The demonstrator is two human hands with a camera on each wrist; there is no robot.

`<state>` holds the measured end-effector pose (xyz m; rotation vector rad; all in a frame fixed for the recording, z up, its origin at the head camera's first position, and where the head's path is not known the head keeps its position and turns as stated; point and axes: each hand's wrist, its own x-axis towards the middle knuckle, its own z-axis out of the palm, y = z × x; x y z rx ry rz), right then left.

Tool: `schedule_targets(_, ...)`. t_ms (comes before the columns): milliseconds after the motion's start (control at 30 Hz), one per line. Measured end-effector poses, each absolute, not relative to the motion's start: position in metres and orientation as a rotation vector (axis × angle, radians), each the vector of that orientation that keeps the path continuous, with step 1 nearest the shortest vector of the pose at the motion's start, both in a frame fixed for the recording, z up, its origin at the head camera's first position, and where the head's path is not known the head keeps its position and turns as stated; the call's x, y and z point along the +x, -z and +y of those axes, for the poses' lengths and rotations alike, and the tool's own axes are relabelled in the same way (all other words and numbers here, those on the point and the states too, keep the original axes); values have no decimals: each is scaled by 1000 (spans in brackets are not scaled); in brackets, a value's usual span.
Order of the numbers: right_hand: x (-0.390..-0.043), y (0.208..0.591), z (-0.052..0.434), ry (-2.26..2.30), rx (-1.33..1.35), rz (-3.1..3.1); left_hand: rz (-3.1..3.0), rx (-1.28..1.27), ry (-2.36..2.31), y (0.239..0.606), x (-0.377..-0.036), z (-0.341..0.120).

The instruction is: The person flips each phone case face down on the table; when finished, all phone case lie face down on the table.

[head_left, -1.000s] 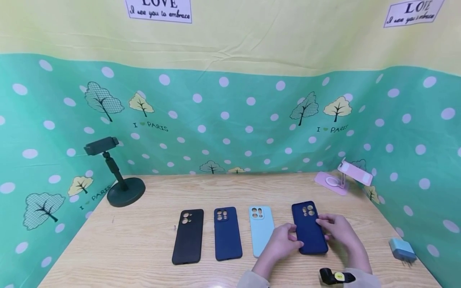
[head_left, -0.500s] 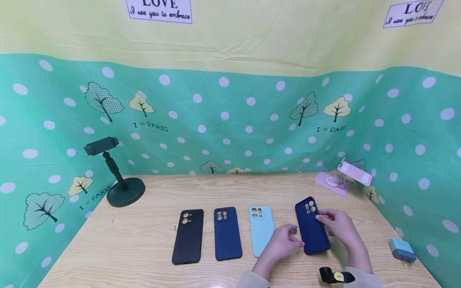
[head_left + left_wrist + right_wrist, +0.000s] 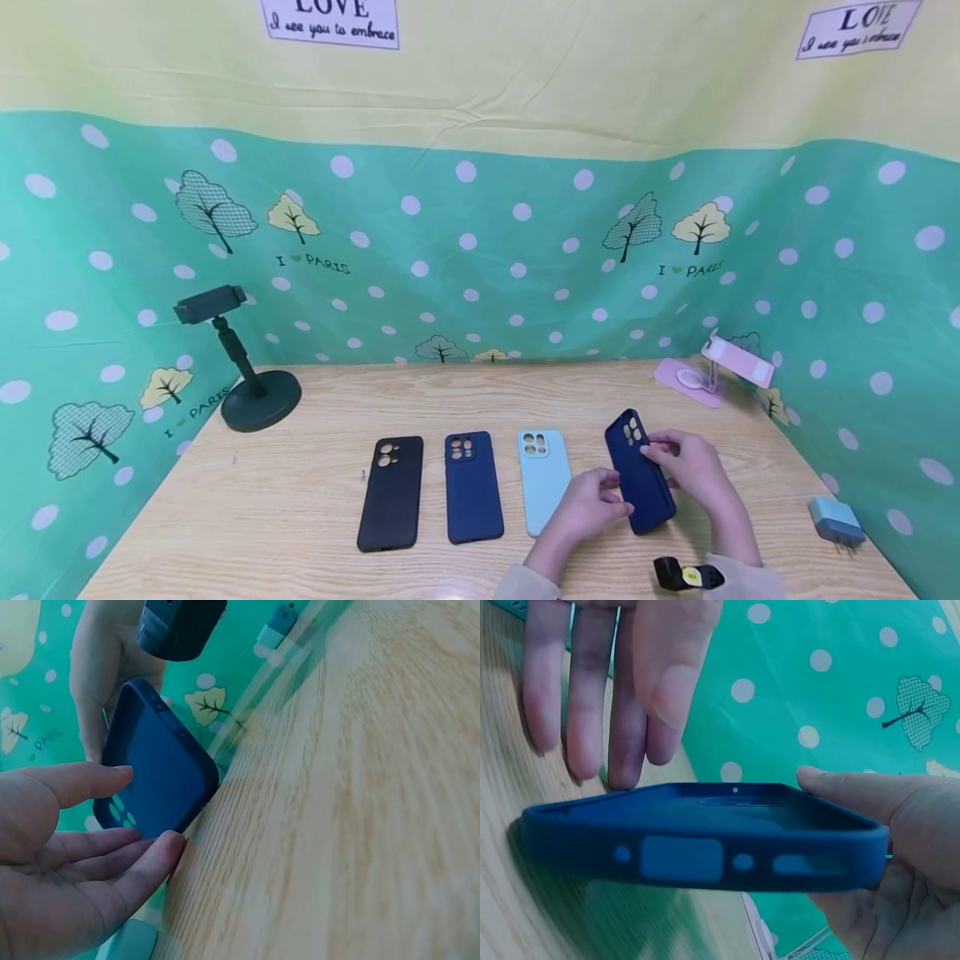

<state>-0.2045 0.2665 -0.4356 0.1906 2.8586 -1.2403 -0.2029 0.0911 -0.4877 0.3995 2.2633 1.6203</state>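
Observation:
A dark blue phone case (image 3: pixel 643 487) is tilted above the wooden table, its hollow side showing. My right hand (image 3: pixel 693 467) pinches it by the right long edge, thumb on the rim. Beside the opposite edge is my left hand (image 3: pixel 588 504), with thumb and fingers spread and close to the case; whether they touch is unclear. In the right wrist view the case (image 3: pixel 697 851) shows its end wall with port cutouts, and the left fingers (image 3: pixel 589 727) extend straight. To the left lie a light blue case (image 3: pixel 547 492), another dark blue case (image 3: pixel 475 500) and a black case (image 3: pixel 392 500).
A black phone stand (image 3: pixel 262 400) occupies the back left of the table (image 3: pixel 300 500). At the back right is a pink folding stand (image 3: pixel 738 362). A blue charger plug (image 3: pixel 836 521) lies near the right edge. Patterned cloth (image 3: pixel 517 275) encloses the back and sides.
The right hand has tilted the dark blue case up from nearly flat, then shifted it slightly left. The left hand stays in nearly the same place. The other cases have not moved.

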Motion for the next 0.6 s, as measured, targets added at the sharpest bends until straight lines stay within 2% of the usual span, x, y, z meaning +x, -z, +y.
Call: schedule_targets(600, -206, 439, 263, 1392, 183, 2755, 2085, 328, -1851, 490, -204, 93)
